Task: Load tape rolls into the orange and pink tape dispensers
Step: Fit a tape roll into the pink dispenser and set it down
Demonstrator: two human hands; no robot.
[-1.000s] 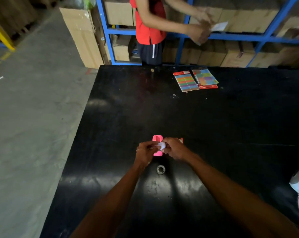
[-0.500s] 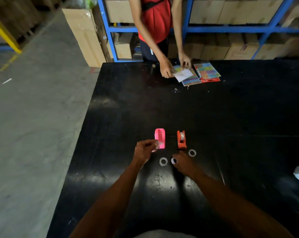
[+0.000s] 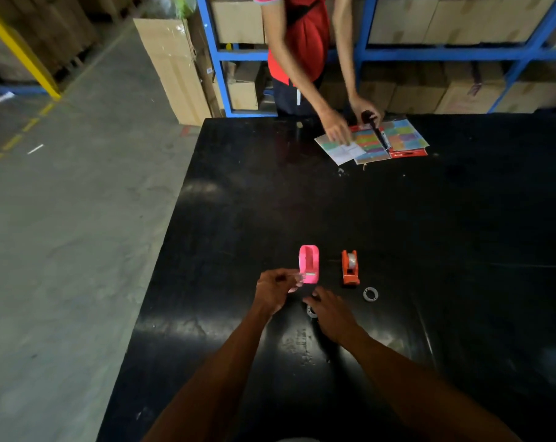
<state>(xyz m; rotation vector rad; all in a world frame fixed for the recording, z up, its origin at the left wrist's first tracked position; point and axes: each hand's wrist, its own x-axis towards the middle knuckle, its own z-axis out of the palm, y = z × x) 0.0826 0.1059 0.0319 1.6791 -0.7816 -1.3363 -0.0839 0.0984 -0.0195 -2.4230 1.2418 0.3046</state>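
— Dispensers? 
— Pink dispenser (image 3: 309, 264) empty, orange dispenser (image 3: 350, 267) loaded, side by side on the table (image 3: 461, 250).
— Hands? 
— Left hand (image 3: 275, 290) pinches beside pink; right hand (image 3: 329, 311), fingers curled, has shifted left onto a roll (image 3: 311, 311).

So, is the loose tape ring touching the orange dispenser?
Apart. The head view shows bare black table between the tape ring and the orange dispenser.

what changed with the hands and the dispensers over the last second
The hands split apart off the pink dispenser. Right hand came down onto a tape roll; left hand stays at the dispenser's near end. Orange dispenser unmoved.
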